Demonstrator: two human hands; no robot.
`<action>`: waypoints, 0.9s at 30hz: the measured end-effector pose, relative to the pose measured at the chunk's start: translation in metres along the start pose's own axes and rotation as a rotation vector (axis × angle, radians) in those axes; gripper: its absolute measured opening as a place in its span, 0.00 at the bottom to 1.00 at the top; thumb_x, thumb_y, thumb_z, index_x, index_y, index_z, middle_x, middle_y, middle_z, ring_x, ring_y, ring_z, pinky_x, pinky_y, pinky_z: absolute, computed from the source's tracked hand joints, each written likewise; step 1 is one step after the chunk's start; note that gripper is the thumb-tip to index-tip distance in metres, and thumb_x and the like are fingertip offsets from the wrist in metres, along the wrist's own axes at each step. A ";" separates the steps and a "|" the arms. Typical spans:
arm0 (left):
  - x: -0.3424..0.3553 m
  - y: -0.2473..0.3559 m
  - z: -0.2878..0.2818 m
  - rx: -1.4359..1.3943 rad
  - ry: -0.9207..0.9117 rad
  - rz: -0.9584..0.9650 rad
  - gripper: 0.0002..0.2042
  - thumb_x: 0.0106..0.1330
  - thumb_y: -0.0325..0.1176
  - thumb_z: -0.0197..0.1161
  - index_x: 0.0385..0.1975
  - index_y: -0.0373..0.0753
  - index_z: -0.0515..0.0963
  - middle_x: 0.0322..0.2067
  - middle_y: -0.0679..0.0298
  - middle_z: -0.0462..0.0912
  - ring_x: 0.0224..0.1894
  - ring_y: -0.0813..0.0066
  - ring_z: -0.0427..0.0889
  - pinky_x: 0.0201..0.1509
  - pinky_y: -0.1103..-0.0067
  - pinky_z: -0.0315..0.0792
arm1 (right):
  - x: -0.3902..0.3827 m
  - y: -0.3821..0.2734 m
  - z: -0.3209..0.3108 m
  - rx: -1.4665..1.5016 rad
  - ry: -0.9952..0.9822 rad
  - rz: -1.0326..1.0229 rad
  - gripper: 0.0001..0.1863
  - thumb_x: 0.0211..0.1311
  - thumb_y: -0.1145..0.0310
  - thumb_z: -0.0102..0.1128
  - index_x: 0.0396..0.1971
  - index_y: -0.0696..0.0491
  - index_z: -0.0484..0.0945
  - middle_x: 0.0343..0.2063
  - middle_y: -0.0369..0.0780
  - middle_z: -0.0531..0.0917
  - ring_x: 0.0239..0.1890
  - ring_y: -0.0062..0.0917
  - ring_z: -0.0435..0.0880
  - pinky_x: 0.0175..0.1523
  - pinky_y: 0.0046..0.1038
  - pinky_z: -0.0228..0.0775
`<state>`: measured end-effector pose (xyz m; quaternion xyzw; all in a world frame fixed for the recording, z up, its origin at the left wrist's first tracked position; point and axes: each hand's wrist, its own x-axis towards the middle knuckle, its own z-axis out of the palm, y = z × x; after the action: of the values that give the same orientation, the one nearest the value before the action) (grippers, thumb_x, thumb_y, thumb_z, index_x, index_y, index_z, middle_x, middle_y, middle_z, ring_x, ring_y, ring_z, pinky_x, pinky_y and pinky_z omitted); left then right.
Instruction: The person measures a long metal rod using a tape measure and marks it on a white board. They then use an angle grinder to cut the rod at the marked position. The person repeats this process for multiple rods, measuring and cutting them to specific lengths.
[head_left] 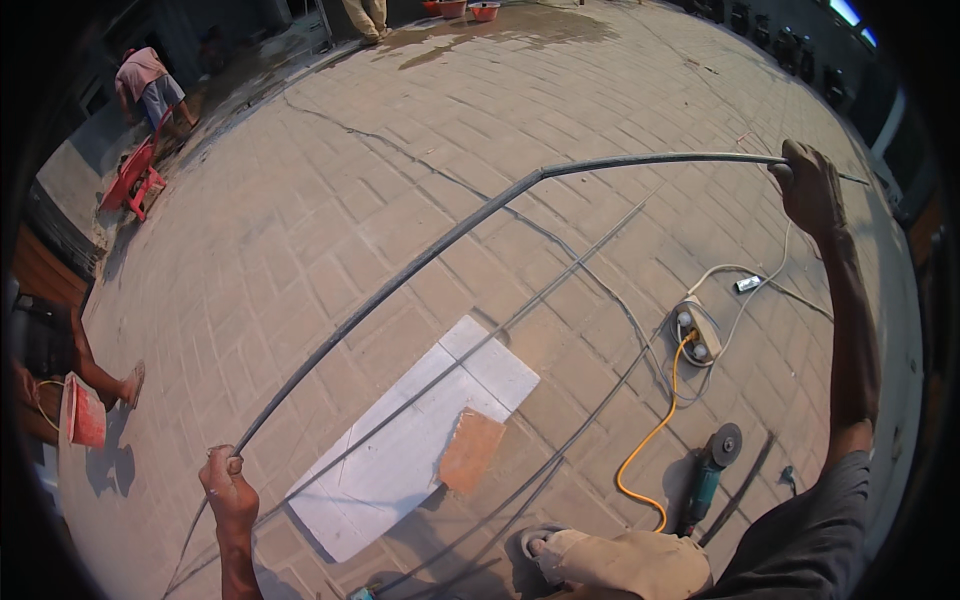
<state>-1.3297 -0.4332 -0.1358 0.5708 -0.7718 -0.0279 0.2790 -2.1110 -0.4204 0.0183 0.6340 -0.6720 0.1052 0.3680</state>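
A long grey rod [420, 262] with a bend near its middle is held up across the view. My left hand [229, 490] is closed round it at lower left, and my right hand [808, 190] grips it near the far end at upper right. Below lie a white board [360, 500] with a reddish-brown square piece [468, 450] on it, and more thin rods [540, 310] on the paving. A green angle grinder [707, 480] rests by my legs at lower right, near a power strip [705, 325] with an orange cord [640, 450].
A person carrying a red bucket [85, 410] walks at the left edge. Another person [145, 75] bends by a red wheelbarrow [133, 175] at upper left. Someone's legs [362, 20] and red tubs [485, 12] show at the back. Motorbikes [790, 45] line the upper right. Loose cables cross the paving [250, 280].
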 end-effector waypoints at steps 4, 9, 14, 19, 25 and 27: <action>0.002 -0.010 0.029 -0.034 -0.058 -0.041 0.03 0.68 0.21 0.47 0.34 0.32 0.69 0.20 0.55 0.68 0.21 0.62 0.67 0.28 0.70 0.61 | -0.016 0.002 -0.039 -0.194 -0.075 0.016 0.20 0.67 0.55 0.63 0.28 0.57 0.72 0.23 0.49 0.75 0.29 0.49 0.78 0.35 0.46 0.68; -0.005 -0.013 0.028 -0.017 -0.083 -0.071 0.04 0.70 0.22 0.47 0.34 0.32 0.69 0.21 0.56 0.69 0.22 0.65 0.68 0.28 0.72 0.62 | -0.033 -0.027 -0.053 -0.223 -0.048 -0.011 0.25 0.73 0.47 0.55 0.29 0.57 0.78 0.18 0.49 0.78 0.22 0.43 0.80 0.29 0.42 0.70; 0.002 0.012 0.030 0.036 -0.081 -0.035 0.06 0.76 0.26 0.48 0.36 0.33 0.70 0.22 0.56 0.72 0.23 0.65 0.71 0.30 0.72 0.65 | -0.073 -0.118 -0.072 -0.155 -0.244 0.210 0.25 0.73 0.47 0.54 0.26 0.55 0.77 0.14 0.47 0.78 0.19 0.41 0.82 0.25 0.41 0.70; -0.008 0.011 0.059 0.012 -0.110 -0.062 0.06 0.76 0.28 0.51 0.37 0.34 0.72 0.24 0.49 0.77 0.26 0.50 0.79 0.31 0.64 0.70 | -0.089 -0.189 -0.097 -0.025 -0.248 0.150 0.18 0.75 0.56 0.56 0.30 0.55 0.76 0.19 0.44 0.81 0.21 0.37 0.84 0.27 0.38 0.74; -0.017 0.002 0.094 -0.046 -0.155 0.005 0.03 0.71 0.27 0.58 0.37 0.35 0.74 0.26 0.47 0.82 0.31 0.42 0.83 0.32 0.58 0.72 | -0.141 -0.212 -0.115 0.021 -0.283 0.139 0.10 0.73 0.66 0.57 0.40 0.58 0.81 0.29 0.47 0.85 0.30 0.38 0.87 0.34 0.38 0.78; -0.027 -0.001 0.100 -0.061 -0.182 0.009 0.04 0.70 0.28 0.59 0.36 0.36 0.74 0.25 0.48 0.82 0.30 0.42 0.83 0.31 0.57 0.73 | -0.142 -0.206 -0.113 0.067 -0.306 0.155 0.10 0.72 0.66 0.58 0.39 0.57 0.81 0.30 0.47 0.85 0.31 0.39 0.87 0.36 0.38 0.77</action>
<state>-1.3701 -0.4366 -0.2309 0.5536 -0.7953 -0.1019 0.2250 -1.8895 -0.2770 -0.0578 0.6008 -0.7632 0.0578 0.2309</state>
